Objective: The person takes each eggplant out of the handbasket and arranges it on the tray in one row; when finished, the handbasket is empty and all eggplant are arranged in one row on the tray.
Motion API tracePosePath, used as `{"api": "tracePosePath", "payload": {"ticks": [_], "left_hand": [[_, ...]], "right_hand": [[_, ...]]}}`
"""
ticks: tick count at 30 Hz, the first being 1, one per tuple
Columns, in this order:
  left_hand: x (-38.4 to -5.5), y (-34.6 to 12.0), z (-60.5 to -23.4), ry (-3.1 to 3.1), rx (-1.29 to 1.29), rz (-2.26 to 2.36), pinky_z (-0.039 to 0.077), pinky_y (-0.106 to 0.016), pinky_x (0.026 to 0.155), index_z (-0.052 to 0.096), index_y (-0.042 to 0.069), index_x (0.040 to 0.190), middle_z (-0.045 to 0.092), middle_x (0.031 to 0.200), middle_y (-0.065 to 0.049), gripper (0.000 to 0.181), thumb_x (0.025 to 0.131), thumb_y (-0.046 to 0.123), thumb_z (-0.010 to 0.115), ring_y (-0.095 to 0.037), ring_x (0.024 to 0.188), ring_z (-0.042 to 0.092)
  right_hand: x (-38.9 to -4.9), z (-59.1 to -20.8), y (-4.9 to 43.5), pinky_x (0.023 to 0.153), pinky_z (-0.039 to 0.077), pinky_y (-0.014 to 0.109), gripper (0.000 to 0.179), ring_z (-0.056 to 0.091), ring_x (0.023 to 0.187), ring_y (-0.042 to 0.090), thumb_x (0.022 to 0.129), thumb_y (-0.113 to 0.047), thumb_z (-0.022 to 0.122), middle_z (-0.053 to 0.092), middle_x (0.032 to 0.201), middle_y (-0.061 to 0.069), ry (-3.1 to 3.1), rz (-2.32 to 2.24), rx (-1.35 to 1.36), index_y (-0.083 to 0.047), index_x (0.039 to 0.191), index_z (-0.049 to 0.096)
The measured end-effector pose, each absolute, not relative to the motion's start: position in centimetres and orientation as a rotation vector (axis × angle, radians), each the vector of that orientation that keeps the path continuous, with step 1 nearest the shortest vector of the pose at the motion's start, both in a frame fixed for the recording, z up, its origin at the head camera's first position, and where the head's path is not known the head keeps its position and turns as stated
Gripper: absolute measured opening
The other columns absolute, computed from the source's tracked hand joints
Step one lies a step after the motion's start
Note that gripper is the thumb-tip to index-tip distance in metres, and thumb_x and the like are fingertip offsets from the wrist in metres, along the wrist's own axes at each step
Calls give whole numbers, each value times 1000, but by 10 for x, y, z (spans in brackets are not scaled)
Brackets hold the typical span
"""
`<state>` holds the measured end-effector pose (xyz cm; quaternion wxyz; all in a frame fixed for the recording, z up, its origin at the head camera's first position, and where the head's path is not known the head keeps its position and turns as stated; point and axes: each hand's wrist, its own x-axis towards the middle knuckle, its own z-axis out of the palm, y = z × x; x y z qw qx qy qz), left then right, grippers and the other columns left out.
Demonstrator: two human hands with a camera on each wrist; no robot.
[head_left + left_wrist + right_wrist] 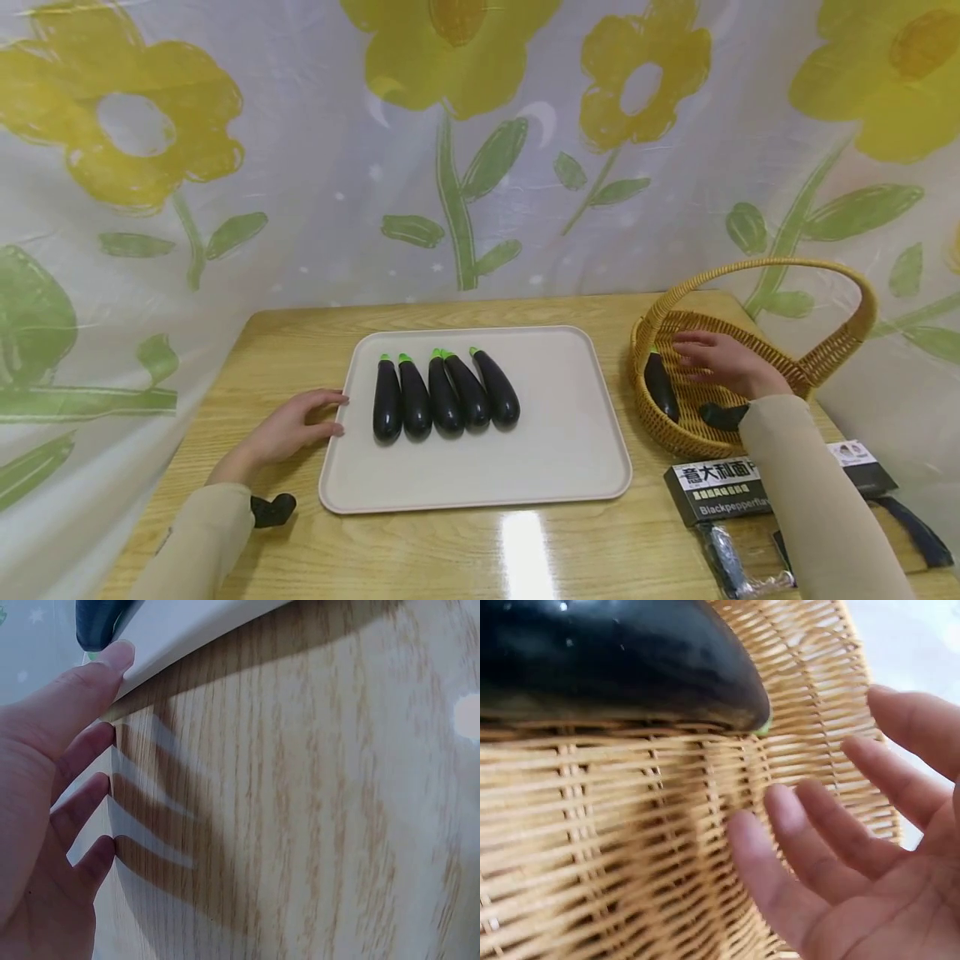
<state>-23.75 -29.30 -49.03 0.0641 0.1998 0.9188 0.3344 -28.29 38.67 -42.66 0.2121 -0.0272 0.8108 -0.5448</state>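
Observation:
Several dark purple eggplants (446, 400) with bright green stem ends lie side by side on a white tray (555, 417). At the tray's left edge is my left hand (300, 425), its fingers loosely spread and holding nothing. In the left wrist view the thumb (94, 679) is up by the tray's rim, with the other fingers close to the wood. My right hand (723, 364) is over a wicker basket (652, 417), fingers apart and nothing in them. One eggplant (660, 385) lies along the basket's left side; the right wrist view shows it apart from the fingertips (754, 836).
The basket's tall arched handle (765, 262) rises above my right hand. In front of the basket lies a black box (720, 492) with printed lettering, partly behind my right sleeve. A clear plastic packet (738, 558) sits nearer. A flower-print curtain (322, 167) hangs behind the wooden table (420, 550).

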Motion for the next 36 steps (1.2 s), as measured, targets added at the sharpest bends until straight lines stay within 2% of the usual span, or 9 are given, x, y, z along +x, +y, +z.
{"api": "tracePosePath", "payload": {"ticks": [4, 8, 17, 20, 23, 28, 36], "left_hand": [[-238, -293, -490, 2774, 596, 1008, 27, -63, 109, 60, 1, 130, 49, 141, -25, 47, 90, 23, 72, -48, 132, 38], [-237, -292, -490, 2775, 597, 1007, 27, -63, 109, 60, 2, 129, 49, 141, -24, 46, 90, 23, 72, -47, 132, 39], [-237, -292, -490, 2777, 603, 1003, 27, -63, 109, 61, 2, 128, 49, 141, -25, 45, 90, 24, 72, -47, 132, 38], [-237, -293, -491, 2777, 604, 1007, 27, -64, 109, 61, 2, 128, 49, 141, -25, 45, 90, 24, 72, -47, 133, 38], [-237, -293, -491, 2776, 602, 1011, 26, -64, 109, 60, 2, 128, 48, 141, -25, 45, 90, 24, 72, -48, 133, 38], [-237, -294, -491, 2776, 598, 998, 26, -64, 109, 60, 2, 129, 48, 141, -25, 46, 91, 26, 71, -48, 133, 38], [-236, -293, -489, 2772, 591, 1002, 26, -64, 109, 60, 3, 129, 48, 142, -24, 46, 91, 26, 71, -48, 133, 37]], "right_hand": [[-286, -432, 380, 99, 49, 43, 59, 56, 112, 19, 106, -23, 44, 46, 138, 18, 2130, -1522, -74, 7, 151, 20], [-286, -433, 375, 96, 51, 41, 60, 57, 111, 20, 105, -22, 47, 53, 129, 9, 2080, -1475, -91, 4, 152, 21], [-284, -435, 369, 91, 54, 40, 58, 56, 104, 18, 103, -21, 52, 57, 117, 7, 2071, -1430, -27, 2, 151, 28], [-283, -435, 369, 92, 53, 39, 62, 53, 104, 18, 102, -21, 55, 54, 121, 10, 2069, -1408, -33, 2, 152, 26], [-282, -435, 369, 94, 52, 41, 65, 53, 109, 19, 101, -20, 56, 49, 133, 19, 2074, -1378, -73, 3, 152, 23], [-281, -435, 369, 96, 51, 44, 67, 55, 117, 21, 100, -16, 56, 28, 150, 34, 2045, -1374, -127, 5, 152, 20], [-281, -433, 376, 91, 54, 45, 65, 57, 113, 25, 99, -9, 58, 21, 150, 38, 2104, -1434, -96, 5, 152, 23]]}}
